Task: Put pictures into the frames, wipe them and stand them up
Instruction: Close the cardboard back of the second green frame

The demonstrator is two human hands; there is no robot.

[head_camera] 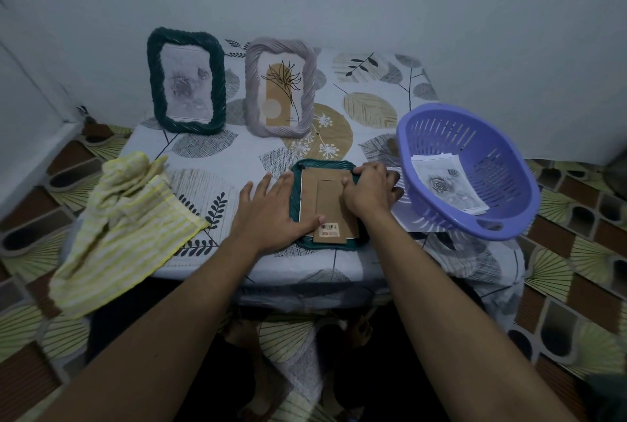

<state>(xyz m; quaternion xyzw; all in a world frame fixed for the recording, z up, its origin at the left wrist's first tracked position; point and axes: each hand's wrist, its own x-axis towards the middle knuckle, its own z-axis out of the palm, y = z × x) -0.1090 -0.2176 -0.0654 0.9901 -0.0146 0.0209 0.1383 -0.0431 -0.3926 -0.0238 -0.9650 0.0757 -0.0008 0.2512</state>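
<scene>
One green frame [327, 194] lies face down at picture centre on the worktop [237, 157]. We press it with our left hand [271, 207], fingers spread; our right hand [368, 189] curls round its right edge.

We can't see the front of the face-down frame [322, 184]. Our left hand [271, 207] and right hand [368, 189] cover its side edges. The sticker [329, 229] print is too tiny to read, and both forearms run off the bottom edge.
</scene>
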